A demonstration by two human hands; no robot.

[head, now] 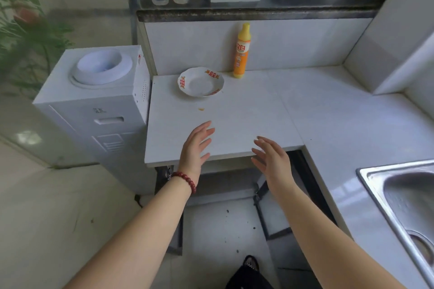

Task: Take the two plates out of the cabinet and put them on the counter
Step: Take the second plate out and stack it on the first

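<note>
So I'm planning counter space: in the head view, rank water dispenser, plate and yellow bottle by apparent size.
1. Water dispenser, clearly largest.
2. Plate.
3. Yellow bottle; close to the plate, so unsure.

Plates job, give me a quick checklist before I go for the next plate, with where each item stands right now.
1. First plate on counter, upright: ok.
2. Second plate on counter: not ok, only one there.
3. Left hand free, fingers spread: ok.
4. Right hand free: ok.
5. Cabinet doors below the counter open: ok.
6. Second plate inside the cabinet: cannot tell, interior hidden under the counter.
7. Bare counter beside the plate, bottle off to the back: ok.
</note>
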